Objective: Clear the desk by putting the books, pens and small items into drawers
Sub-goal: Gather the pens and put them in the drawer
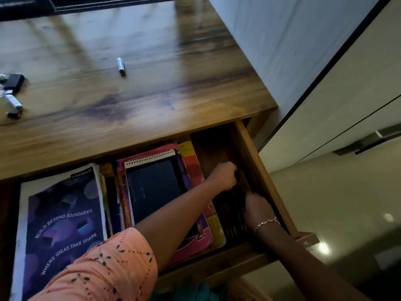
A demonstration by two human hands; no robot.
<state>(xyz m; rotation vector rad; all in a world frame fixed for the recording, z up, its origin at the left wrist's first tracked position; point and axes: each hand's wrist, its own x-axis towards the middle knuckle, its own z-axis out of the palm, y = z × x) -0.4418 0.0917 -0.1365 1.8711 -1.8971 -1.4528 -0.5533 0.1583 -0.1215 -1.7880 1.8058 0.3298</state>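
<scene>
With our left hand [223, 175] curled round the far ends of the thin, dark pens [231, 213] at the right side of the drawer [260, 170] and our right hand [257, 206] on them, its grip too shadowed to tell, we judged it best to lay them flat along that wall, beside the books [152, 187].

Left arm: loose sleeve [104, 266] in peach-orange fabric, printed with lines of small dark dots and green leaf-shaped marks (forearm bare below the hem). Right wrist: thin silver-toned chain bracelet [267, 223] of linked loops. Left hand [223, 177] and right hand [258, 208] both bare.
</scene>
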